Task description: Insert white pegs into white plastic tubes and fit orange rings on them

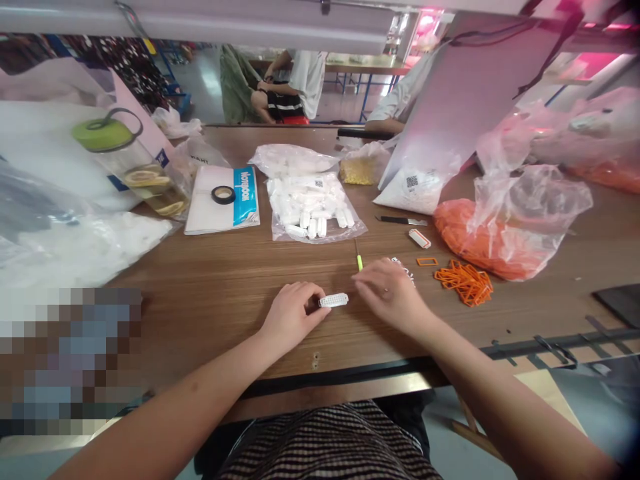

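White connector block (336,300), head view: at the table's near middle, rows of small holes facing up. Left hand (295,313) pinches its left end between thumb and fingers. Right hand (387,293) is just right of the block, apart from it, fingers loosely bent; cannot tell whether anything is between the fingertips. Green-handled tool (359,263) lies just beyond the right hand; small white pieces (411,273) lie beside it, partly hidden. Further right: loose pile of orange frames (465,283), near a bag of orange parts (473,237). Beyond the block: open bag of white blocks (313,207).
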`<action>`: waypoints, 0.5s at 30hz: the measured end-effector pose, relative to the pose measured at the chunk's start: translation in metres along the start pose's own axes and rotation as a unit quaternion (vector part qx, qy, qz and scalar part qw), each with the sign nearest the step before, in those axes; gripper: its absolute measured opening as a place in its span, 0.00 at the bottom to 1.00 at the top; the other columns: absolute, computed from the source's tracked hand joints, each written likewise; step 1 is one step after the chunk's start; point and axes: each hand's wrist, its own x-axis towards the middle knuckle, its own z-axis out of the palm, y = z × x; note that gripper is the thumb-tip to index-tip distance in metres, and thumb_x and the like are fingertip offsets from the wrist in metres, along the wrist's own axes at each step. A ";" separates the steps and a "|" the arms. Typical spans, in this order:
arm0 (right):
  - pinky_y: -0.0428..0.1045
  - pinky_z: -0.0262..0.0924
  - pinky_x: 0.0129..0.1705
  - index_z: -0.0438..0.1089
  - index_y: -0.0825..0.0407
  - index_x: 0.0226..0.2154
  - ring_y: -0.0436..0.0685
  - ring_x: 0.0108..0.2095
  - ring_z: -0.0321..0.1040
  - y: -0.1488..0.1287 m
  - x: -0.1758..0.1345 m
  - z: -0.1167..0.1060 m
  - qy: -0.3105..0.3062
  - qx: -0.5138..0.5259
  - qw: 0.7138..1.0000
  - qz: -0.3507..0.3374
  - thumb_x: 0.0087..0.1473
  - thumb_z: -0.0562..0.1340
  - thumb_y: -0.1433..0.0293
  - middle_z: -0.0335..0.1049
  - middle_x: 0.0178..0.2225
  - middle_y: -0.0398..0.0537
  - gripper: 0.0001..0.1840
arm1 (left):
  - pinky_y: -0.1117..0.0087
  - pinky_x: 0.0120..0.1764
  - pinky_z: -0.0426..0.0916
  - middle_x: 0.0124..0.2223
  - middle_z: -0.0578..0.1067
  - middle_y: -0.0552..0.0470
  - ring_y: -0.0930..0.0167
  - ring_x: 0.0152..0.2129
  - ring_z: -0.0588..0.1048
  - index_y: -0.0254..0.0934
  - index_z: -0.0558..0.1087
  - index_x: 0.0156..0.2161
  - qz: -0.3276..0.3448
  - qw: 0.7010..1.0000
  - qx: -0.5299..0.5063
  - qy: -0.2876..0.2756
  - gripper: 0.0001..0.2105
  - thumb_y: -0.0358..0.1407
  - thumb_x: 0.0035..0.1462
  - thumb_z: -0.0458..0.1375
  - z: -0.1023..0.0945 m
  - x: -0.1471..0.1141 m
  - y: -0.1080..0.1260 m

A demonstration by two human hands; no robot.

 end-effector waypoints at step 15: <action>0.53 0.44 0.40 0.73 0.50 0.26 0.58 0.38 0.64 0.042 0.004 -0.026 -0.138 -0.215 0.966 0.040 0.56 0.56 0.71 0.73 0.30 0.48 0.12 | 0.63 0.40 0.63 0.32 0.74 0.56 0.69 0.29 0.69 0.40 0.72 0.35 -0.006 1.000 -0.002 -0.001 0.06 0.35 0.54 0.65 0.000 0.001 -0.001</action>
